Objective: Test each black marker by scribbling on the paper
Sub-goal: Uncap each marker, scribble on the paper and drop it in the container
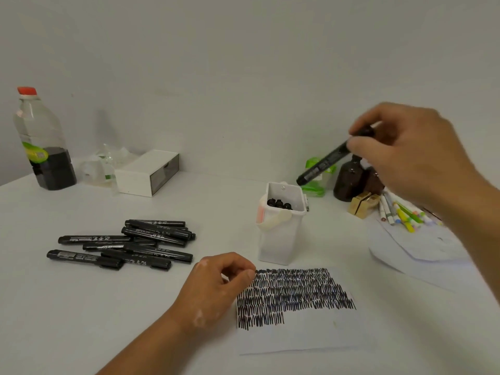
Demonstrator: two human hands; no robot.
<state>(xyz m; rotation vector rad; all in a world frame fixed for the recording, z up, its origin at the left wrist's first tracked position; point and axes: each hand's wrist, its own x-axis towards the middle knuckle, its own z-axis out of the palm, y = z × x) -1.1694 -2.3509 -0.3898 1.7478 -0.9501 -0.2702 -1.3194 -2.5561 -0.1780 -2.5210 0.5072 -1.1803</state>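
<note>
My right hand (414, 161) pinches a capped black marker (328, 162) in the air, tilted down-left, its lower end just above a white holder (280, 236) that has several black markers standing in it. A pile of several black markers (127, 244) lies on the table to the left. The paper (300, 334) in front of me is covered with rows of black scribbles on its upper half. My left hand (216, 288) rests at the paper's left edge with its fingers curled, fingertips touching the top-left corner.
A clear bottle with a red cap (40, 142) stands at the back left, next to crumpled plastic and a small white drawer box (147, 173). At the right are a dark brown bottle (349, 180), a gold clip, coloured pens (405, 215) and loose white sheets (422, 250).
</note>
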